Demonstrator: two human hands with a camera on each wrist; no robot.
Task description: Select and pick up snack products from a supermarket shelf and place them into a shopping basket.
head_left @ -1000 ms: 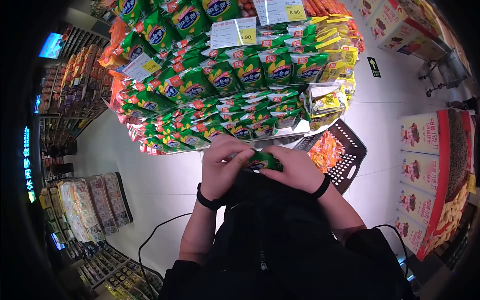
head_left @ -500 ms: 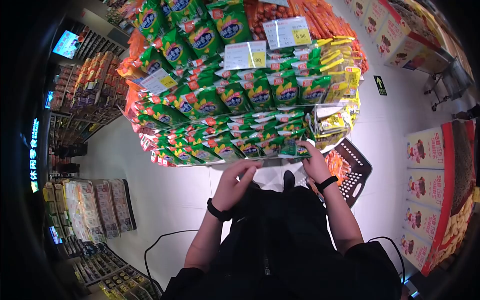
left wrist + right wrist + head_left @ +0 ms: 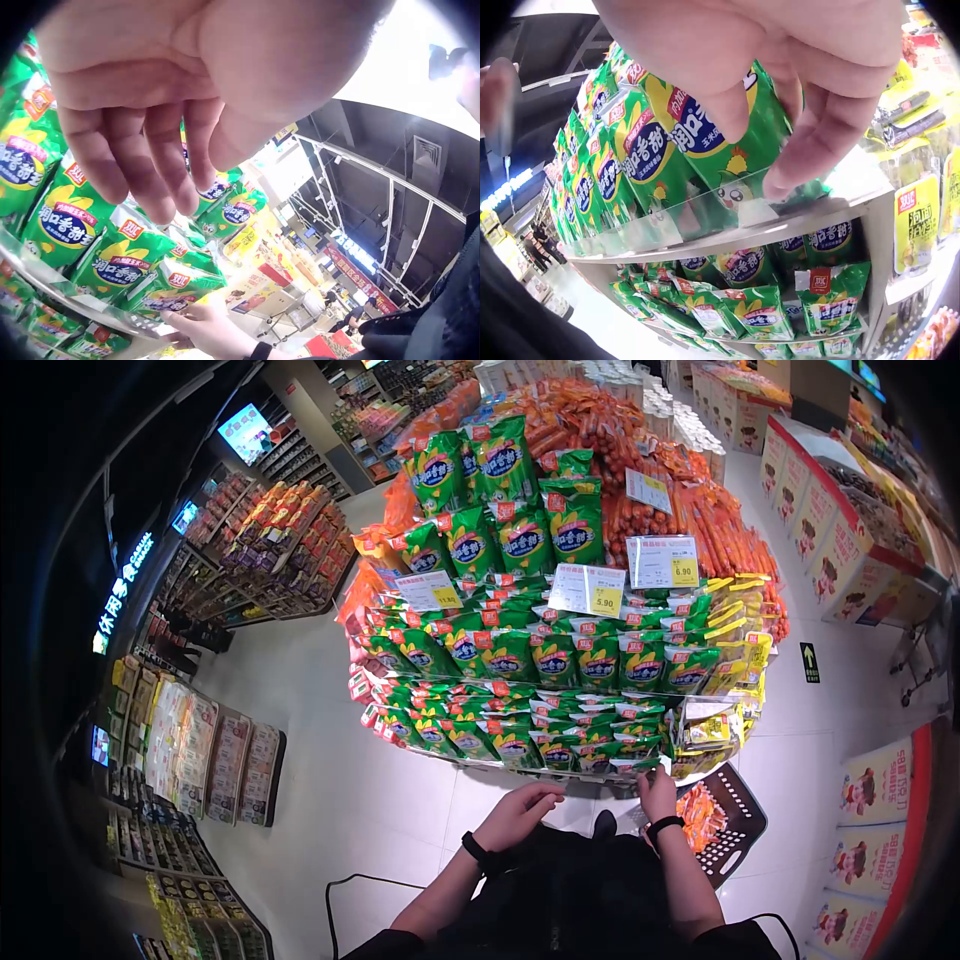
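My left hand point(image 3: 518, 815) hangs below the shelf front, its fingers loosely bent with nothing in them; in the left wrist view, green snack bags point(image 3: 124, 259) show beyond it. At the display's lower right corner is my right hand point(image 3: 657, 797). Seen from the right wrist, this hand point(image 3: 802, 82) has its thumb and bent fingers spread in front of a green bag point(image 3: 712, 142), with one fingertip by the clear shelf lip point(image 3: 739, 191). Its thumb and fingers are not closed together. Whether it presses on the bag is unclear.
A dark basket point(image 3: 745, 815) with orange packets stands on the floor at right. Price cards point(image 3: 588, 590) stick up from the display. Yellow packs point(image 3: 735, 660) fill its right side. White-and-red boxes point(image 3: 860, 850) stand farther right; a black cable point(image 3: 345, 880) curves at lower left.
Both hands were together on a green packet; the left hand came off it and the right hand carried it right to the shelf. The head view has tilted up, showing more of the display.
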